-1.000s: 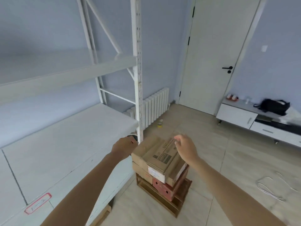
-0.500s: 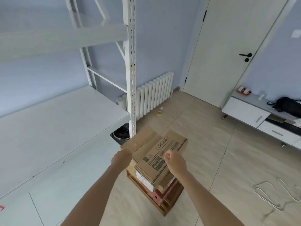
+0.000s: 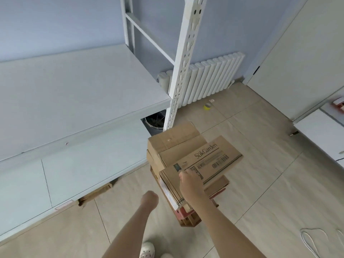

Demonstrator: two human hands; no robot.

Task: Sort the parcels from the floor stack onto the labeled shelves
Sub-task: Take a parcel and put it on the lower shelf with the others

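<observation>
Since a second ago the view tilts down hard: the upper shelf and door handle drop out of frame, the stack of parcels swings to centre, and both my hands come lower and closer to me. My right hand [image 3: 190, 184] now sits on the near end of the top SilkGarden carton [image 3: 202, 162], fingers curled over its near edge by the printed label, so I judge it is gripping that edge. My left hand [image 3: 149, 199] hangs off the stack's left side, apart from every box; its fingers look loosely curled and it holds nothing.

That top carton lies flat on the floor stack [image 3: 186, 183], just ahead of me and slightly right, above other brown cartons and a red box [image 3: 181, 213], all on a wooden crate [image 3: 189, 221]. Its long axis runs from my right hand away toward the upper right, skewed across the carton [image 3: 175, 138] beneath it. The white shelf [image 3: 78, 94] lies to the left, its slotted upright [image 3: 183, 62] right behind the stack.

My right hand is plainly nearer; I judge the left must reach to the carton's left long side before a lift toward the shelf. I cannot read any shelf label from here.
</observation>
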